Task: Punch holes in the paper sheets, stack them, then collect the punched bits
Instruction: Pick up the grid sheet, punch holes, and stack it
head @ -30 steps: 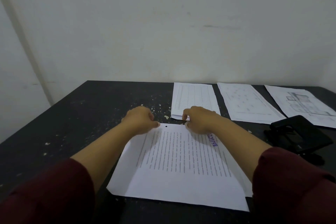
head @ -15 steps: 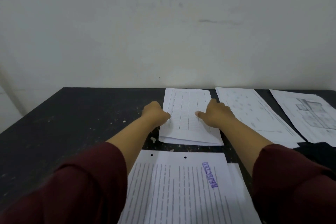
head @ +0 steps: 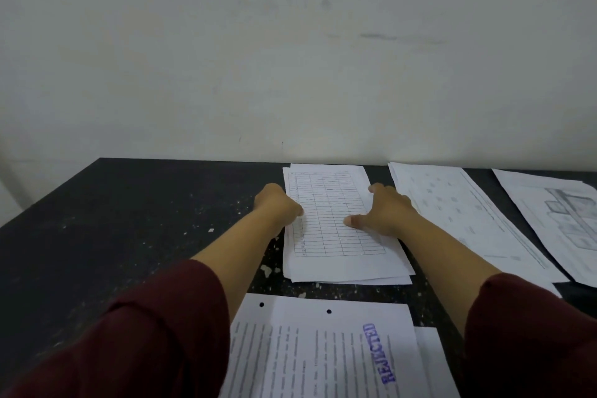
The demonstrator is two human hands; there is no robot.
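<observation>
Hands on table-form stack [head: 336, 229]: L hand [head: 277, 203] curled pinching left edge, R hand [head: 386, 212] spread at right edge.

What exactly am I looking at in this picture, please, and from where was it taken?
There is no machine here. A person wears a camera on the head, so you look forward and down along their own arms in dark red sleeves. The left hand and the right hand rest on the two sides of a small pile of table sheets, apparently taking hold of it. It lies on a dark speckled table against a pale wall. Nearest the camera lies a punched sheet with two holes and a blue REJECTED stamp. Two more paper piles lie to the right. Small white bits dot the table.
</observation>
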